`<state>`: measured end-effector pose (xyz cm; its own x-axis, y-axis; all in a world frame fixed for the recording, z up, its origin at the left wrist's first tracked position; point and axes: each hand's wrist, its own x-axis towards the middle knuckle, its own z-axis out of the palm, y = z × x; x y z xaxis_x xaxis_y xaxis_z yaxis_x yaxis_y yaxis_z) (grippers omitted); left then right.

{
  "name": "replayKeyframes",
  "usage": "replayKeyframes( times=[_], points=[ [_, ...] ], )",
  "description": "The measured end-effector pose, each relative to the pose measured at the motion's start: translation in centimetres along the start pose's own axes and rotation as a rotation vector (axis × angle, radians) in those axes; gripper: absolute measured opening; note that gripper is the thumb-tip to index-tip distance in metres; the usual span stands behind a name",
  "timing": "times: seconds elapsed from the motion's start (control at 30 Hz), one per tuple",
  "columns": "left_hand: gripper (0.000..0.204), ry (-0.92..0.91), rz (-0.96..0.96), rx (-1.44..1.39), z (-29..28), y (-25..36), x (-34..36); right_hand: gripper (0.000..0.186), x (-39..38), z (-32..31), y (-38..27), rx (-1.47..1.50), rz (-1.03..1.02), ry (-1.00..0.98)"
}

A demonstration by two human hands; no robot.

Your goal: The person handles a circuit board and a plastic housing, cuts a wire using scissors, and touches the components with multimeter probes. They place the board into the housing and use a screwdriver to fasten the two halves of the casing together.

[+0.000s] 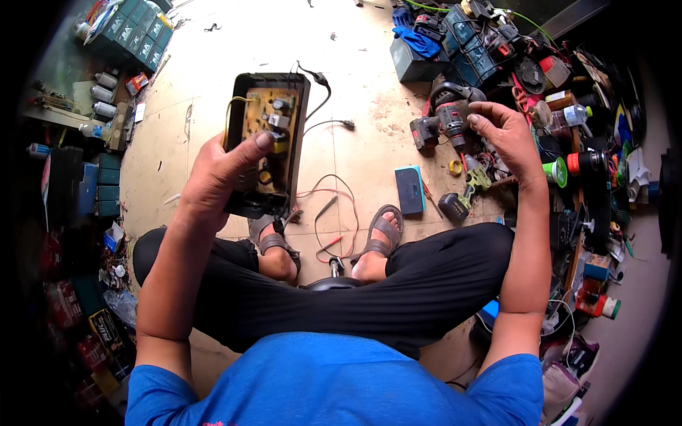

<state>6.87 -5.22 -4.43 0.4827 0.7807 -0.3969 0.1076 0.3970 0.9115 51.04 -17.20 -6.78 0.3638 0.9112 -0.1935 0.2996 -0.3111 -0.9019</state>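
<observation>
My left hand point(222, 170) grips an opened black plastic case point(301, 113), with the thumb lying over the circuit board point(268, 160) inside. The tan board carries capacitors, coils and other parts, and a yellow wire loops out at its upper left. A black cord with a plug point(349, 125) trails from the case toward the floor. My right hand point(508, 138) is raised at the right, thumb and forefinger pinched near each other. Whatever might be between those fingertips is too small to make out. Beyond that hand a red and black power drill point(451, 121) lies on the floor.
Between my feet lie red and black test leads point(339, 245). A dark blue box point(410, 192), a screwdriver point(430, 197) and a green cordless tool point(474, 177) sit ahead of my right knee. Stacked batteries point(135, 32) and spray cans point(104, 94) line the left; cluttered tools crowd the right.
</observation>
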Motion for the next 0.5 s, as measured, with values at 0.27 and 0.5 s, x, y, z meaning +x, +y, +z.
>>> replayKeyframes(
  times=[0.27,0.5],
  points=[
    [0.059,0.149,0.146,-0.152,-2.3,1.6,0.5,0.033,0.6,-2.6,0.9,0.037,-0.037,0.103],
    [0.046,0.148,0.207,-0.391,-6.3,0.8,1.2,0.03,-0.4,-8.7,1.5,0.34,-0.092,0.443]
  ],
)
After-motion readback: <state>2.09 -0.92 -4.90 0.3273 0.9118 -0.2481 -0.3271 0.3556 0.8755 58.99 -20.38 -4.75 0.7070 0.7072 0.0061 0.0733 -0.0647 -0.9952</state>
